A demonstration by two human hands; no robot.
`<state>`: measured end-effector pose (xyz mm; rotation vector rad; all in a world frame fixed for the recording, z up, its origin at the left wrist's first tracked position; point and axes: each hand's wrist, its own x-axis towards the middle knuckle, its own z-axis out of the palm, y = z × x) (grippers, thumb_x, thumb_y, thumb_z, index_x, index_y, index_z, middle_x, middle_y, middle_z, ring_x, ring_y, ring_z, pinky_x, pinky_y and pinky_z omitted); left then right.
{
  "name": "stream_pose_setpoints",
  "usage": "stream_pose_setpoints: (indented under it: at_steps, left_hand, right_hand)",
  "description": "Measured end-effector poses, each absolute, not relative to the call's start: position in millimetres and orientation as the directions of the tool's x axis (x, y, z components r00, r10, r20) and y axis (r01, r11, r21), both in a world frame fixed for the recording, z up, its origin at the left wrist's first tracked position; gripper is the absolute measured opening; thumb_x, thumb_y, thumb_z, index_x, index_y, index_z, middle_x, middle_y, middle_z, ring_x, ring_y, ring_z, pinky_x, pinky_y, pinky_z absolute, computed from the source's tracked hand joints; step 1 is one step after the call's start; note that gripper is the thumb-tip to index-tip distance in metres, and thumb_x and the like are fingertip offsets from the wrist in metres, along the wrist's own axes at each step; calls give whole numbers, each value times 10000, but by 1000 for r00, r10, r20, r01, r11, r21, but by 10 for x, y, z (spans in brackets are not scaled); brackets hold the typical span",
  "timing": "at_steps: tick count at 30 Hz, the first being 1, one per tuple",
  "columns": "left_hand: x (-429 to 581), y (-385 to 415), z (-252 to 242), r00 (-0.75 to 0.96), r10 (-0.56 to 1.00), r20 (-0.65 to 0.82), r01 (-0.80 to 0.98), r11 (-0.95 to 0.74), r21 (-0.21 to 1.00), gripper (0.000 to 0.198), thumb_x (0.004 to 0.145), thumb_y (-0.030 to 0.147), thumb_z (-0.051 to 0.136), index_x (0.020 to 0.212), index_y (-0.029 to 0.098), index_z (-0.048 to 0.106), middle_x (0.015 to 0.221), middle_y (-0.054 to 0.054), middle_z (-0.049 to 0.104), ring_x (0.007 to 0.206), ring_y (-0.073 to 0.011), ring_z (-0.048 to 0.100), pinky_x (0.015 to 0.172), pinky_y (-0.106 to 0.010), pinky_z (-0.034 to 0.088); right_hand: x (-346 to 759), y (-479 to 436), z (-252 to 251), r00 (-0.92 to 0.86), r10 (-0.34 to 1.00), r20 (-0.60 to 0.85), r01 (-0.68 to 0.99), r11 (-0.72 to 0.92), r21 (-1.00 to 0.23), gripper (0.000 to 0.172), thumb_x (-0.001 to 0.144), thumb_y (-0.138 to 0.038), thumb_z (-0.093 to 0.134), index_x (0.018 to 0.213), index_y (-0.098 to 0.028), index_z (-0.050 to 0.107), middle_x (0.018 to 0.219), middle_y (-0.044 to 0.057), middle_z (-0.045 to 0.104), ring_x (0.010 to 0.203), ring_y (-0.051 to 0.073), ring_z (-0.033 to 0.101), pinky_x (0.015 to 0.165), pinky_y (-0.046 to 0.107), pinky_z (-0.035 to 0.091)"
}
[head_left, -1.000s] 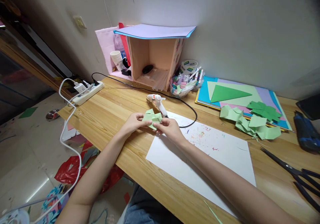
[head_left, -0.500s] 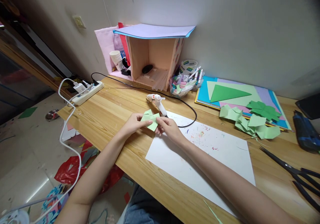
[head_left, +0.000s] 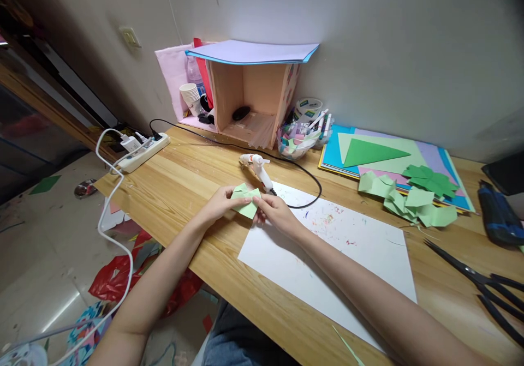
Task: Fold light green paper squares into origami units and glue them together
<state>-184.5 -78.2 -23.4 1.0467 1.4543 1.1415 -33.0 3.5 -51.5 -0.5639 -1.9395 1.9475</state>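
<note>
Between both hands is a light green piece of folded paper [head_left: 246,208], held above the left edge of a stained white sheet [head_left: 344,251]. My left hand [head_left: 221,202] pinches its left side, thumb on top. My right hand [head_left: 276,210] grips the right side with thumb and fingers; the fingertips underneath are partly hidden. Just beyond the hands lies a white hot glue gun [head_left: 257,167] with a black cord. Cut light green paper pieces [head_left: 413,202] and a darker green paper shape [head_left: 429,180] lie to the right.
Black scissors [head_left: 470,273] and a blue-black cutter [head_left: 497,213] are at the right. An open box [head_left: 262,79] stands against the wall, beside a tub of paper scraps [head_left: 297,142]. Coloured sheets [head_left: 331,153] lie right of it. A power strip [head_left: 143,153] sits at the left edge.
The folded paper has turned slightly and its flaps look flatter between the fingers. My right thumb has shifted a little left. Both hands keep their hold.
</note>
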Motion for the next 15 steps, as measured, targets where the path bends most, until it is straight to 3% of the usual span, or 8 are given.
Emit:
stream_pose_setpoints:
  at_steps: [4,8,15]
  left_hand:
    - [-1836,-784,-216,-191,964,-187,33,197,980,265,637,362,658,730,117,617,665,1,609,613,-115,541,621,-211,401]
    - [-1818,-791,-197,-196,962,-191,45,203,978,276,640,372,648,739,116,624,675,-4,616,627,-122,542,626,-214,397]
    - [-1831,-795,-166,-277,935,-219,9,231,973,212,627,309,656,718,125,605,643,8,602,581,-105,524,560,-196,377]
  right_hand:
    - [-307,36,-473,-899,435,-37,94,110,-990,321,762,-414,540,624,-128,585,560,23,616,458,78,477,464,197,349]
    - [-300,11,-446,-872,489,-28,118,155,-981,350,777,-410,514,552,-145,555,473,-12,554,425,76,450,473,206,346]
    - [-327,6,-516,-821,569,-53,17,-68,-998,398,795,-500,455,585,-164,485,496,-23,524,441,81,479,475,204,366]
